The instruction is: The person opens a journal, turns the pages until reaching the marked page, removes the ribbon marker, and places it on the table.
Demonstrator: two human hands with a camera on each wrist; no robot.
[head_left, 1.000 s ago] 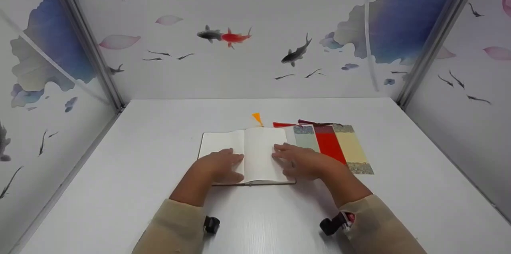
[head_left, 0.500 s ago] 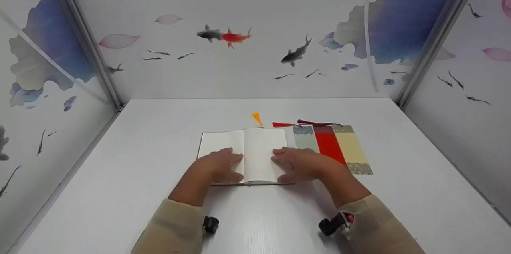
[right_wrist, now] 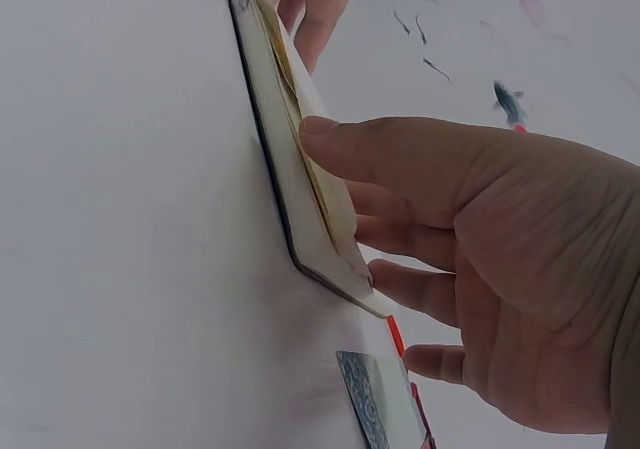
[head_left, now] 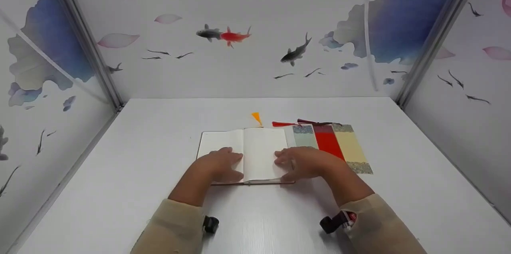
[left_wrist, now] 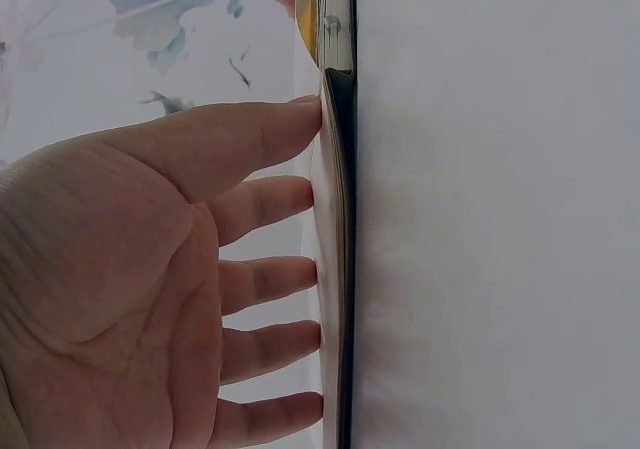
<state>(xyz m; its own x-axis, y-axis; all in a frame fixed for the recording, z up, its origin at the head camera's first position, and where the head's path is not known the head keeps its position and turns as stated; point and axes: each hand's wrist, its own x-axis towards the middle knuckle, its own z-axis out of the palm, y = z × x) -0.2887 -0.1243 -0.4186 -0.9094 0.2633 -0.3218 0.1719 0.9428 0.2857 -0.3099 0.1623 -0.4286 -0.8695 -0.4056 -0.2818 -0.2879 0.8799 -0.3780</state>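
Observation:
An open notebook (head_left: 263, 154) with blank pages lies on the table. My left hand (head_left: 219, 165) rests on its left page, fingers and thumb extended, fingertips at the paper in the left wrist view. My right hand (head_left: 305, 163) lies over the right page's outer side. Its thumb (right_wrist: 350, 144) meets the bottom page edges, while its fingers (right_wrist: 410, 241) reach over the page. The upper pages arch away from the block there, and a yellow strip (right_wrist: 283, 54) shows between them. An orange tassel (head_left: 256, 118) sticks out beyond the notebook's top edge.
Right of the notebook lie three bookmarks side by side: pale green (head_left: 305, 139), red (head_left: 329, 144) and yellow (head_left: 353, 144). A red tassel (head_left: 283, 124) and a dark red tassel (head_left: 307, 121) lie above them. Printed panels (head_left: 255, 74) enclose the white table (head_left: 159, 126).
The right hand's fingers slid slightly down the page, its thumb shifting at the bottom edge. A gap under the right page's bottom edge shows wider. The left hand stays in place.

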